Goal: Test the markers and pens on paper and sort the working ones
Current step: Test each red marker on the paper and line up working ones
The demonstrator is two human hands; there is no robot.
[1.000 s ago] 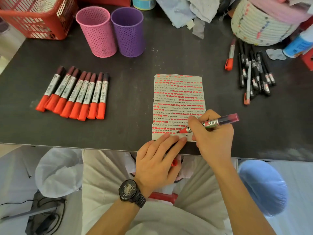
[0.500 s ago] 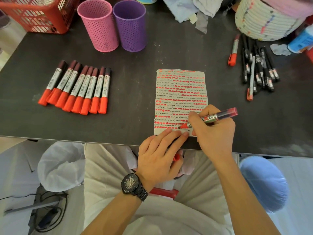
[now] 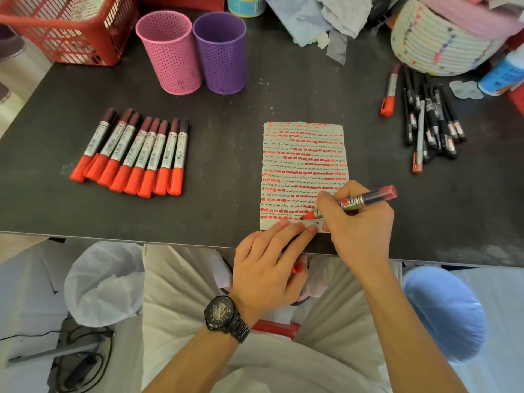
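Paper (image 3: 303, 154), seen from the head camera, lies near the front edge of the dark table (image 3: 221, 199), almost filled with rows of red dashes and thin black scribbles. The right hand (image 3: 358, 228) grips an uncapped red marker (image 3: 365, 199) like a pen, tip down on the last free strip at the bottom, probably because no other space remains. The left hand (image 3: 269, 268) lies with its fingers straight and flat on the sheet's lower edge, seemingly to stop it sliding under the stroke. A small red piece (image 3: 296, 268), likely the cap, peeks from beneath that hand; whether it is held I cannot tell. At the left, 8 capped red markers (image 3: 133, 157) lie in a neat row, apparently the sorted ones. At the right, dark pens (image 3: 431, 123) lie heaped. A pink cup (image 3: 170, 52) and a purple cup (image 3: 224, 52) stand behind.
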